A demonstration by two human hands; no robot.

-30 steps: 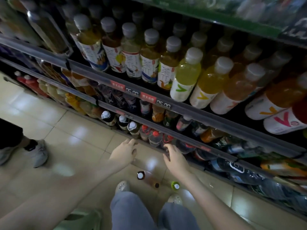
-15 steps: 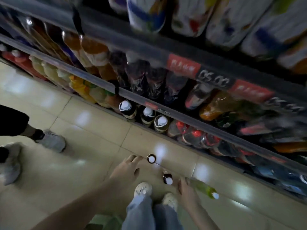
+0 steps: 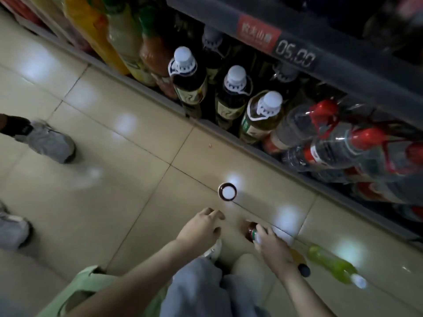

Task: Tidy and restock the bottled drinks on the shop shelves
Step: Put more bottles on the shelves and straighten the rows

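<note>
Right hand (image 3: 272,248) moved onto brown bottle (image 3: 250,231), gripping top — left hand (image 3: 201,227) hovers loose.

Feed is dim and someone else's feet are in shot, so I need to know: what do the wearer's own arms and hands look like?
The left forearm and right forearm are bare up to the frame edge, with no sleeve in view. The left hand and right hand wear no gloves. No watch, ring or bracelet shows, though the picture is dim and blurred.

Beige floor tiles (image 3: 103,202), green btl (image 3: 329,263), brown btl (image 3: 250,230), red price tag (image 3: 258,34)
</note>
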